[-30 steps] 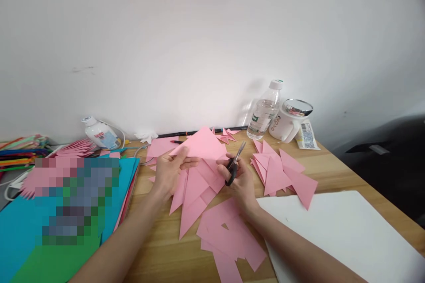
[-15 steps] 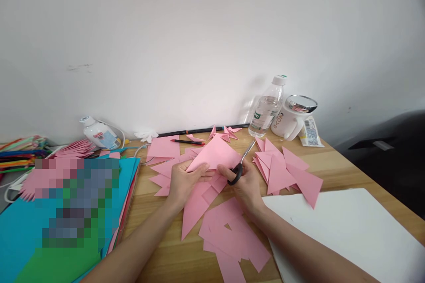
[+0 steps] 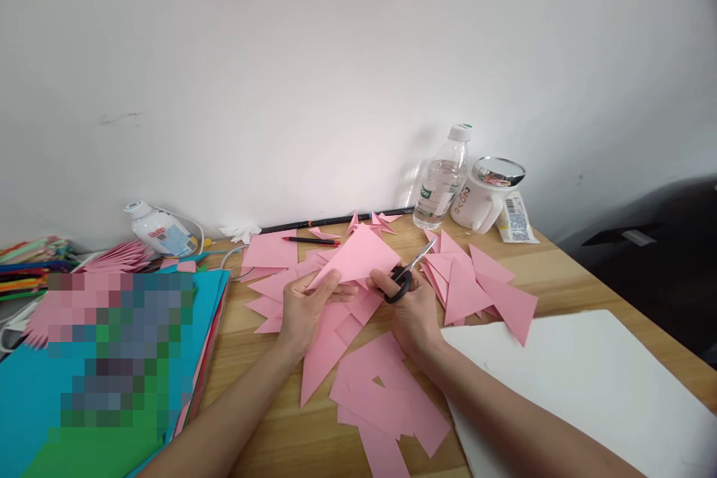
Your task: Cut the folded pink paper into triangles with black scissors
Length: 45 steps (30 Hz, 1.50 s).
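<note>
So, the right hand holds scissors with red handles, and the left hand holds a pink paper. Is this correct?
Not quite. The head view shows black handles, not red ones, on the scissors. The rest is right: the scissors are in the right hand, and the left hand holds a pink paper.

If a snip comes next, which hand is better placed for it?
Likely the right hand: it holds the scissors beside the pink paper, though the blades point away, while the left hand pinches that paper.
</note>
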### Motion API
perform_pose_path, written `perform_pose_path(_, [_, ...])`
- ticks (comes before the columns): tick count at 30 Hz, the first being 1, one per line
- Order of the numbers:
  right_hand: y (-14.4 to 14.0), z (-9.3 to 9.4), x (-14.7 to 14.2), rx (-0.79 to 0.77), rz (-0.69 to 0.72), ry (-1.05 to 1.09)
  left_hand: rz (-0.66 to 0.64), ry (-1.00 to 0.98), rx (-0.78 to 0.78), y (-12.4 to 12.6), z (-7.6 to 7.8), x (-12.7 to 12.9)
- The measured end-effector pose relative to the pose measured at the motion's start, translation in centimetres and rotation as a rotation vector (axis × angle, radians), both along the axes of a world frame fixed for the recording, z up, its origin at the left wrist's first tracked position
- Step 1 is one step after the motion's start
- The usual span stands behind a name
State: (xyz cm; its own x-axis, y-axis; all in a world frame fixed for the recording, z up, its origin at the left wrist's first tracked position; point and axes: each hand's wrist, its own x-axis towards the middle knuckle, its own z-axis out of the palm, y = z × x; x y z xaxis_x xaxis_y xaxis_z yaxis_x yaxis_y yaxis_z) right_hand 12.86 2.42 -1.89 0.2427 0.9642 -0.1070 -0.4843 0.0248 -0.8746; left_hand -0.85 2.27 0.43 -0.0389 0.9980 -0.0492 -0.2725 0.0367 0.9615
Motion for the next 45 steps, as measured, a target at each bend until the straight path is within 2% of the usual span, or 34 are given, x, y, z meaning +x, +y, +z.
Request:
perform_pose_path(3, [0.0, -0.1, 0.0, -0.017, 0.016, 0.011, -0.05, 0.072, -0.006, -0.2, -0.1, 0.1])
perform_pose_path(8, [-0.4, -0.1, -0.2, 0.039, 0.076, -0.129, -0.117, 0.209, -0.046, -0.6, 0.3, 0.6])
perform_pose_path(11, [-0.7, 0.1, -0.3, 0.055, 0.094, -0.194, -0.099, 0.21, -0.073, -0.7, 0.6, 0.9])
perform_pose_path(17, [-0.7, 0.3, -0.4, 0.052, 0.105, -0.18, -0.084, 0.166, -0.11, -0.7, 1.2, 0.7])
perform_pose_path(25, [-0.8, 0.6, -0.3, 0.022, 0.127, -0.219, 0.008, 0.285, -0.114, -0.3, 1.3, 0.3])
perform_pose_path(29, [-0.7, 0.5, -0.2, 0.033, 0.272, -0.166, 0.063, 0.223, -0.062, 0.5, 1.9, -0.6])
perform_pose_path(33, [-1.0, 0.8, -0.4, 0.082, 0.529, -0.235, 0.135, 0.227, -0.019, 1.1, 3.7, -1.9])
perform_pose_path(37, [-1.6, 1.2, -0.5, 0.135, 0.772, -0.247, 0.097, 0.284, 0.017, 1.2, 5.1, -2.9])
perform_pose_path(41, [-2.0, 1.3, -0.2, 0.173, 0.852, -0.239, 0.049, 0.355, 0.007, 0.9, 5.4, -3.0])
perform_pose_path(45, [-2.0, 1.1, -0.1, 0.181, 0.865, -0.225, 0.05, 0.387, -0.035, 0.6, 5.5, -2.8])
